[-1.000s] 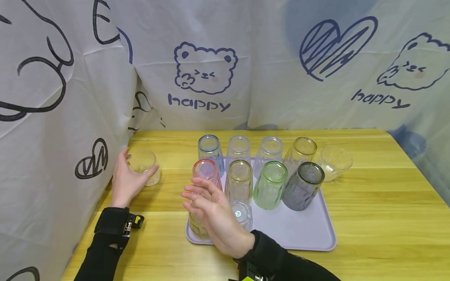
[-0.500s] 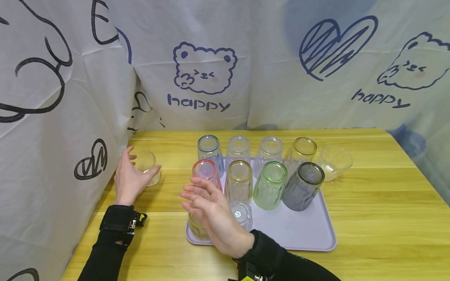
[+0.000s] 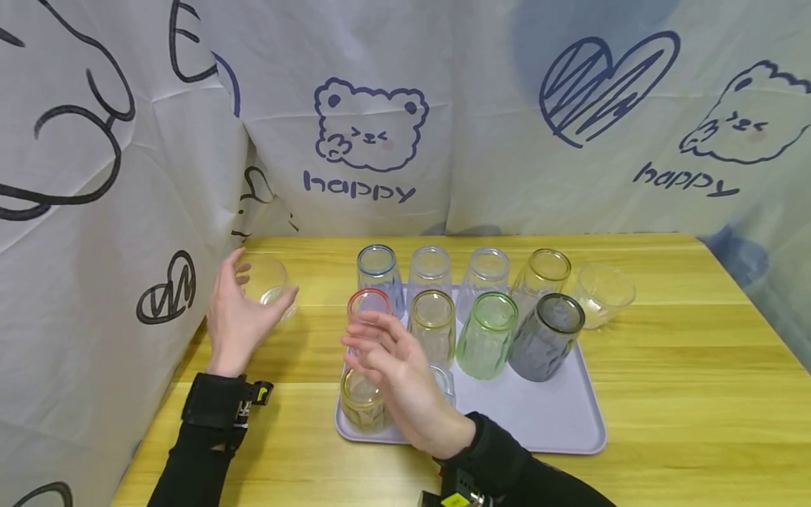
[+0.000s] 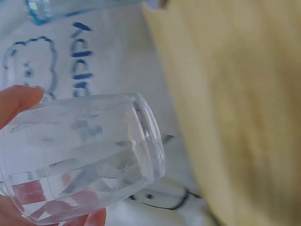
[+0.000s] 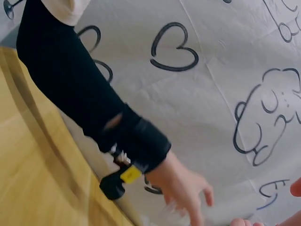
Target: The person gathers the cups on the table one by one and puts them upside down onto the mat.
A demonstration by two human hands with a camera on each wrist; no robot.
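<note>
My left hand (image 3: 239, 320) holds a clear drinking glass (image 3: 266, 274) between thumb and fingers at the table's left side. In the left wrist view, the glass (image 4: 80, 150) fills the grip and its base appears off the wood. My right hand (image 3: 408, 391) hovers over the front left of a lilac tray (image 3: 507, 419), fingers extended and holding nothing. It partly covers a red-rimmed glass (image 3: 369, 303) and another clear glass (image 3: 443, 380). Beside it is a yellow-tinted glass (image 3: 363, 405). Behind stand a green glass (image 3: 486, 345) and a dark grey glass (image 3: 545, 345).
Several more tinted and clear glasses line the tray's back row, including a blue one (image 3: 379, 271) and an amber-rimmed one (image 3: 545, 274). A clear glass (image 3: 605, 289) stands on the wooden table (image 3: 697, 366) right of the tray. Printed cloth (image 3: 475, 155) hangs behind and at left.
My left hand has moved slightly up and right with the clear glass. My right hand has shifted a little right, uncovering more of the yellow-tinted glass.
</note>
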